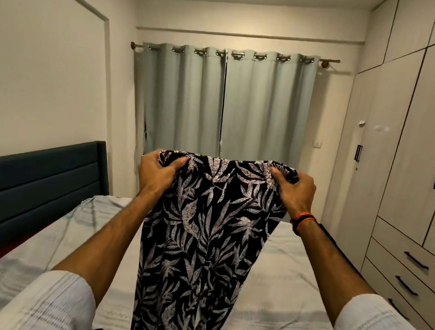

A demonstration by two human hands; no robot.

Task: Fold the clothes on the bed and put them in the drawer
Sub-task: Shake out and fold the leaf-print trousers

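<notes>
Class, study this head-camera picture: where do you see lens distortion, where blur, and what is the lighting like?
Head view: wide-angle bending curves the wardrobe and the headboard; the sleeves at the bottom edge look smeared, while the leaf-print garment held by the left hand and right hand stays sharp; dim, warm indoor light, with a ceiling glow at top.

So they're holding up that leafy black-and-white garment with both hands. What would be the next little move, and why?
Probably lower it flat onto the bed. The left hand and right hand each grip a top corner of the leaf-print garment, which hangs unfolded in the air; a flat surface would make the first fold easier. The drawers are shut.
</notes>
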